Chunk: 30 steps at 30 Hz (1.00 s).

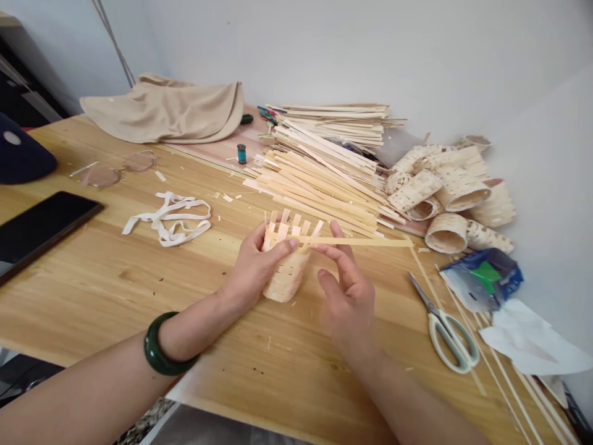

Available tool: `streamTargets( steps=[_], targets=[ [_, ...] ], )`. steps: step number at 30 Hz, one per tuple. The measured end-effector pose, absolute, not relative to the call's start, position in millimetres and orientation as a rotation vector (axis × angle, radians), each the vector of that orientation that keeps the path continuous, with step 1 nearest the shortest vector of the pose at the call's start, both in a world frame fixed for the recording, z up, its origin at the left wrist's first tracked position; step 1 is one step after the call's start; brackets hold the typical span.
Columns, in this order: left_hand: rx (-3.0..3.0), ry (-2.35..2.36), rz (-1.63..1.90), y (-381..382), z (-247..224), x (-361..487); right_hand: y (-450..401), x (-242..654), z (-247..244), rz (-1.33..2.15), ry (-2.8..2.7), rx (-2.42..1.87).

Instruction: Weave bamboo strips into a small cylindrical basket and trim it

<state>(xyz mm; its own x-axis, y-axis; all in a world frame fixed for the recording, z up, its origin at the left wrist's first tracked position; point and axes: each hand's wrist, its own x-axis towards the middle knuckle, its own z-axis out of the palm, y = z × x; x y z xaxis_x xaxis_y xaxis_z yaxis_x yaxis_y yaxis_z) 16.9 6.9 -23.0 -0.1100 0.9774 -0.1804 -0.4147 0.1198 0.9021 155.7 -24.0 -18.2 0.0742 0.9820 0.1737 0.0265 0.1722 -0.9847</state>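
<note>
A small, half-woven basket [285, 278] of pale wood strips is tilted above the middle of the table, its loose strip ends sticking up at the rim. My left hand [252, 262] is closed round its left side, thumb pressed on the rim. From under that thumb a long yellowish strip [370, 241] runs out to the right, bends, and trails down the table. Beside the basket's right rim, my right hand [347, 284] has its fingers apart; the index fingertip touches the rim near the strip. Nothing shows gripped between its thumb and fingers.
Scissors [447, 337] lie at the right, near a blue plastic packet [486, 278] and white paper [537, 340]. Behind are bundled strips [324, 179] and several woven tubes [447, 232]. Leftward lie white tape [180, 219], glasses [104, 175], a phone [46, 225], a thread spool [241, 154] and beige cloth [171, 111].
</note>
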Motion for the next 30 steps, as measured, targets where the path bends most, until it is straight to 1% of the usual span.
streamTargets(
  steps=[2,6,9,14,20,27,30],
  targets=[
    [0.737,1.041,1.37,6,-22,18,-25,150,-21,1.001,-1.165,-1.118],
    [0.691,1.036,1.366,7,-22,18,-24,141,-20,1.233,-0.816,-0.981],
    [0.679,1.041,1.345,8,-24,17,-16,142,-17,1.337,-0.652,-0.93],
    [0.711,0.97,1.232,6,-29,20,-1,148,-26,1.312,-0.646,-0.959],
    [0.694,0.907,1.334,0,-32,25,-3,145,-36,1.217,-0.761,-0.876],
    [0.713,0.959,1.314,4,-35,24,5,151,-39,1.408,-0.699,-0.91],
    [0.742,0.915,1.261,8,-39,21,5,151,-39,1.405,-0.733,-0.901]
  ],
)
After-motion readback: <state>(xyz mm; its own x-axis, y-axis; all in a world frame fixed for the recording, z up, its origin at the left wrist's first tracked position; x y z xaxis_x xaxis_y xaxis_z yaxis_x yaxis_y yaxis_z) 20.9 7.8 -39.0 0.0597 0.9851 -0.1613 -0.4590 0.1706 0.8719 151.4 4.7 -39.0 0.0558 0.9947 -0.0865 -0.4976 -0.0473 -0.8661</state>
